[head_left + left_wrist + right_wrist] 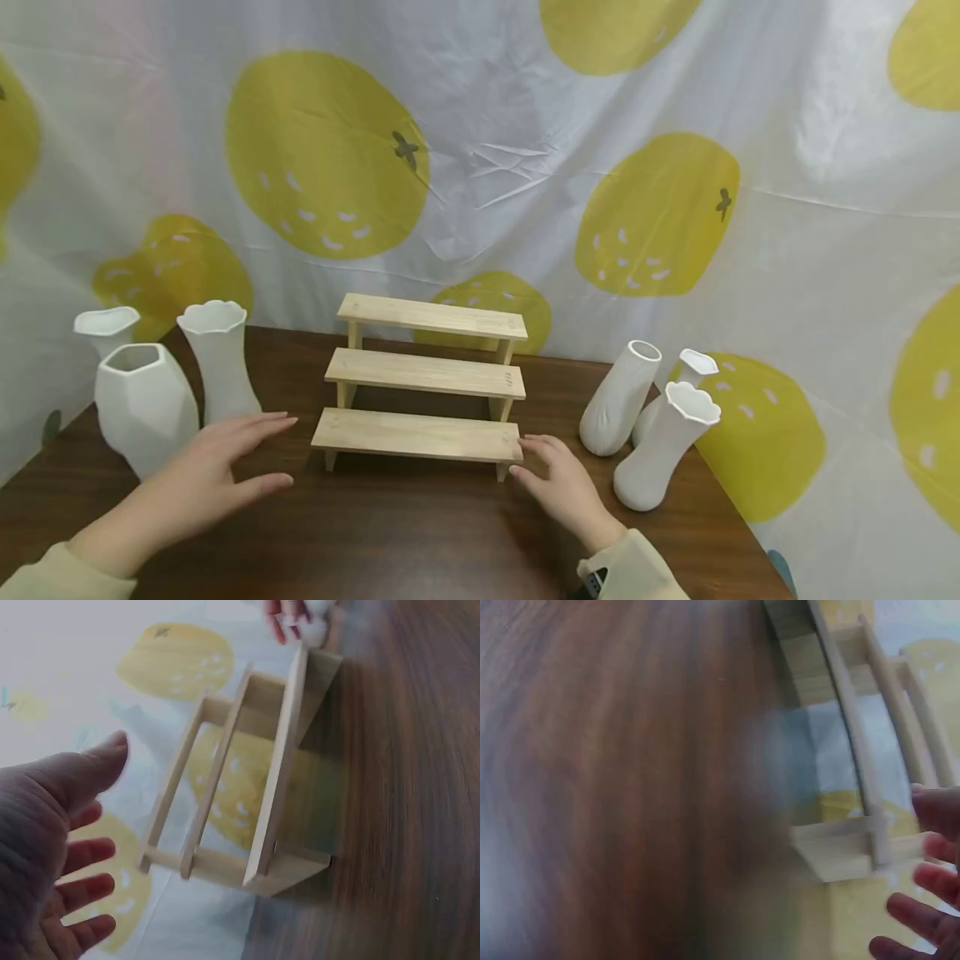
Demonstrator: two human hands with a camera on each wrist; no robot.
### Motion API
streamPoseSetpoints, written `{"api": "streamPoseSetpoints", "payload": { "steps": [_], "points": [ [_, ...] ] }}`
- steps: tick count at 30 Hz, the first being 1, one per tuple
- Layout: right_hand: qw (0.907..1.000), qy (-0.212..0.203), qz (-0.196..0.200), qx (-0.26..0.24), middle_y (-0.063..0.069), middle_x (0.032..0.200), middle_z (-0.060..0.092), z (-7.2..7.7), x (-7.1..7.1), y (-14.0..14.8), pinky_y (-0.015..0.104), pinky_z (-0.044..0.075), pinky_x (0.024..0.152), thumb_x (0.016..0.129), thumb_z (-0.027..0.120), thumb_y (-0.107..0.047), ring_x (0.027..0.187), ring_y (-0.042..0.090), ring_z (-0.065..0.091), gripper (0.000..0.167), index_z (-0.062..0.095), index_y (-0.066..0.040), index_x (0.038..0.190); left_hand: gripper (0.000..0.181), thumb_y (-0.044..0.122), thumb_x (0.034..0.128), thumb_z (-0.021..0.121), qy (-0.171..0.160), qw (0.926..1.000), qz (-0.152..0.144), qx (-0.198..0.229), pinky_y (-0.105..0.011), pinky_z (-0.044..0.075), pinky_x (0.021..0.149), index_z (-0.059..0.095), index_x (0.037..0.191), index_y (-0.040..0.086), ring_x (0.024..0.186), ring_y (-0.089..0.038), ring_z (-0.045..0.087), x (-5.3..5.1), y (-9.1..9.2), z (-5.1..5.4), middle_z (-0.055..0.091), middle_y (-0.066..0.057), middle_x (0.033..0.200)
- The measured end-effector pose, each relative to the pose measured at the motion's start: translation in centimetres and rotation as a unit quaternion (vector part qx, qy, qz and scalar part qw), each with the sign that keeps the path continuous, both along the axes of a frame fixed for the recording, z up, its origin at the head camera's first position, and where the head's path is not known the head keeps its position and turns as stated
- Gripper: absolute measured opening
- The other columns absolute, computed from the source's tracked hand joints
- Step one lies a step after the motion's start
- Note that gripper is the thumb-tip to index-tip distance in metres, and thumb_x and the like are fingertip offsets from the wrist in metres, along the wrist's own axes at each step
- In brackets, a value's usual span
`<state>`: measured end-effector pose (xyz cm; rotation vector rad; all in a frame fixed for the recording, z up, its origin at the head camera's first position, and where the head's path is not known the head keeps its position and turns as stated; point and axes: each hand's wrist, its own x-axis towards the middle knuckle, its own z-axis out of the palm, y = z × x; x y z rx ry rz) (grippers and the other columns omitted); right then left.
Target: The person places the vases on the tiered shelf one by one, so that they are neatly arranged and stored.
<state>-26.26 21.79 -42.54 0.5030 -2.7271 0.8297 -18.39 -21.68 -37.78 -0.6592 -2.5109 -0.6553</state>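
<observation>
A three-tier stand of pale wood (417,436) sits at the middle of the dark table. My left hand (213,467) is held off its left end, thumb and fingers spread with nothing between them. In the left wrist view the same hand (52,847) is apart from the stand (277,780). At the other end my right hand (558,483) is beside the lowest step's right edge, fingers loosely extended; whether the fingertips touch the wood I cannot tell. The right wrist view shows that hand's fingers (919,915) spread near the stand (855,742).
Three white vases stand at the left: a faceted one (146,400), a scalloped-rim one (221,358) and one behind (108,325). At the right are a slanted vase (618,400), a scalloped-rim vase (663,450) and another partly hidden (696,363). A fruit-print curtain (495,167) hangs behind the table (390,533).
</observation>
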Motion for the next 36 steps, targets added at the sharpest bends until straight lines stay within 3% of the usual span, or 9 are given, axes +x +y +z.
{"api": "streamPoseSetpoints", "payload": {
  "steps": [6,10,13,17,21,24,29,33,36],
  "points": [
    [0.9978,0.017,-0.024,-0.06,0.012,0.128,0.057,-2.1,-0.7,-0.6,0.049,0.046,0.092,0.088,0.072,-0.027,0.116,0.03,0.055,0.042,0.064,-0.004,0.122,0.049,0.026,0.0798,0.08,0.006,0.9937,0.068,0.089,-0.009,0.027,0.09,0.063,0.124,0.013,0.113,-0.015,0.05,1.4,-1.9,-0.4,0.061,-0.008,0.123],
    [0.9934,0.013,-0.042,-0.105,0.012,0.128,0.056,-2.8,-1.1,-0.8,0.047,0.049,0.087,0.088,0.072,-0.027,0.11,0.029,0.059,0.042,0.064,-0.004,0.122,0.041,0.011,0.0797,0.079,0.047,0.9774,0.115,0.171,-0.005,0.03,0.083,0.066,0.118,0.007,0.099,0.006,0.048,2.0,-2.9,-0.7,0.06,0.003,0.117],
    [0.9884,0.011,-0.048,-0.144,0.013,0.128,0.057,-3.4,-1.4,-1.0,0.046,0.049,0.087,0.087,0.073,-0.026,0.108,0.029,0.059,0.041,0.065,-0.004,0.121,0.037,-0.003,0.0769,0.076,0.089,0.9516,0.163,0.244,-0.005,0.035,0.072,0.067,0.112,-0.001,0.088,0.013,0.047,2.3,-3.4,-0.7,0.056,0.02,0.105],
    [0.98,0.006,-0.04,-0.195,0.016,0.124,0.058,-4.3,-1.5,-1.2,0.041,0.052,0.085,0.087,0.073,-0.019,0.105,0.031,0.06,0.038,0.064,-0.001,0.12,0.037,-0.008,0.0772,0.072,0.124,0.904,0.256,0.319,-0.004,0.033,0.074,0.064,0.113,-0.007,0.093,0.014,0.042,2.4,-3.8,-0.8,0.047,0.031,0.094],
    [0.9731,0.013,-0.038,-0.227,0.016,0.118,0.06,-4.8,-1.6,-1.5,0.038,0.053,0.083,0.086,0.074,-0.012,0.102,0.03,0.061,0.034,0.065,0.001,0.116,0.046,0.001,0.0823,0.07,0.123,0.862,0.329,0.366,-0.007,0.032,0.079,0.057,0.126,-0.004,0.097,0.013,0.036,1.8,-4.2,-1.5,0.037,0.03,0.1],
    [0.9709,0.026,-0.042,-0.234,0.014,0.114,0.062,-5.0,-1.5,-1.5,0.039,0.053,0.081,0.085,0.074,-0.011,0.099,0.028,0.061,0.032,0.067,0.0,0.115,0.059,0.009,0.0829,0.072,0.089,0.8394,0.354,0.402,-0.014,0.034,0.087,0.048,0.137,0.004,0.1,0.011,0.034,1.2,-4.5,-2.3,0.034,0.024,0.111],
    [0.9687,0.023,-0.058,-0.24,0.009,0.112,0.065,-5.3,-1.6,-1.5,0.037,0.052,0.082,0.085,0.074,-0.014,0.098,0.024,0.061,0.032,0.069,-0.004,0.115,0.074,0.012,0.0788,0.078,-0.003,0.8234,0.354,0.444,-0.02,0.036,0.09,0.042,0.143,0.01,0.111,-0.005,0.039,0.2,-5.1,-2.8,0.042,0.007,0.122],
    [0.9636,0.011,-0.062,-0.26,0.009,0.113,0.065,-5.4,-1.6,-1.5,0.035,0.051,0.084,0.085,0.075,-0.015,0.099,0.024,0.061,0.033,0.069,-0.005,0.116,0.076,0.011,0.0755,0.082,-0.045,0.8207,0.346,0.452,-0.015,0.036,0.079,0.045,0.142,0.013,0.11,-0.011,0.044,-0.3,-5.4,-3.0,0.047,0.005,0.121],
    [0.959,0.002,-0.063,-0.276,0.01,0.114,0.065,-5.6,-1.6,-1.5,0.034,0.05,0.084,0.085,0.075,-0.016,0.1,0.024,0.06,0.033,0.069,-0.005,0.116,0.078,0.015,0.0746,0.083,-0.057,0.8286,0.353,0.43,-0.017,0.035,0.081,0.044,0.142,0.013,0.113,-0.015,0.044,-0.5,-5.4,-3.2,0.048,-0.003,0.127]
  ]
}}
